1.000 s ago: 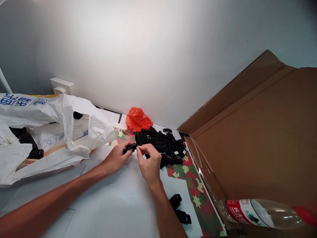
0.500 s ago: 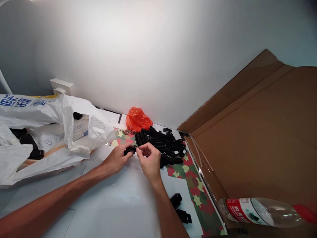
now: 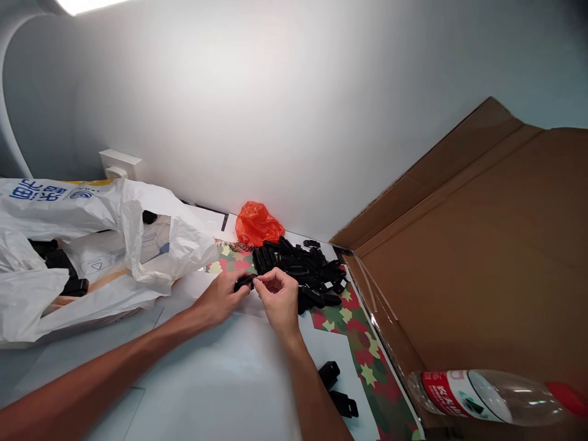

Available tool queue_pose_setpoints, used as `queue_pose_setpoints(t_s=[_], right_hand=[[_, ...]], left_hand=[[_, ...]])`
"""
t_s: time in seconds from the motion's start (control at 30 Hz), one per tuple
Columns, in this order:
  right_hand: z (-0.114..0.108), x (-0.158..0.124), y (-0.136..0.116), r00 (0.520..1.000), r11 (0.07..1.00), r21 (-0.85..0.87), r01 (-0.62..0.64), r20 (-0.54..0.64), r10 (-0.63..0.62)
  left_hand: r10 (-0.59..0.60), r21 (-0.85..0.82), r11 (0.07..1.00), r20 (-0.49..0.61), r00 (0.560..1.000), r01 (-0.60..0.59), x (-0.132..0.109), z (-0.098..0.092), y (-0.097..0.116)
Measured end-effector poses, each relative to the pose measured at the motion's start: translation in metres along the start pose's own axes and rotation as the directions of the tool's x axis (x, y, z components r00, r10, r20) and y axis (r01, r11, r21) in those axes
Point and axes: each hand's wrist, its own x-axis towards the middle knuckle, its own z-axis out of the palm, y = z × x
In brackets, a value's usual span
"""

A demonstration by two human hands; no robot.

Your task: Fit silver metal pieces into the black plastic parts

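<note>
My left hand (image 3: pixel 223 298) is closed around a small black plastic piece (image 3: pixel 243 282), holding it over the white table surface. Thumb and forefinger of my right hand (image 3: pixel 278 299) are pinched together at the right end of that piece; whether they grip the piece itself or something tiny on it cannot be made out. Just behind my right hand lies a heap of similar black plastic pieces (image 3: pixel 303 263), partly covered by the hand. Two more black pieces (image 3: pixel 343 404) rest beside my right forearm.
An open white plastic bag (image 3: pixel 151 269) with black parts inside lies at the left. An orange plastic bag (image 3: pixel 257 223) sits by the wall. Camouflage-patterned sheet (image 3: pixel 367 373) runs along the right edge, beside a cardboard box (image 3: pixel 482 245) and a red-capped bottle (image 3: pixel 487 397).
Both hands stay together at the black piece, which has tilted slightly in the fingers. The whole view has shifted a little, so things sit slightly lower and to the right.
</note>
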Motion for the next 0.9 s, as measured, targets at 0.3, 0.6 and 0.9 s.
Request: queue_pose_setpoints(t_s=[0.3, 0.6, 0.9], right_hand=[[0.0018, -0.0031, -0.0023, 0.999, 0.996, -0.076, 0.036, -0.024, -0.038], [0.0034, -0.0046, 0.0018, 0.995, 0.99, -0.095, 0.102, -0.008, -0.103], [0.0019, -0.007, 0.0011, 0.992, 0.988, -0.094, 0.124, 0.013, -0.123]], left_hand=[[0.023, -0.013, 1.0, 0.006, 1.0, -0.023, -0.0001, 0.0016, -0.0064], [0.031, -0.03, 0.999, -0.017, 0.999, -0.032, 0.0003, 0.0014, -0.0029], [-0.006, 0.036, 0.999, 0.015, 1.0, 0.005, -0.0014, -0.0006, 0.0008]])
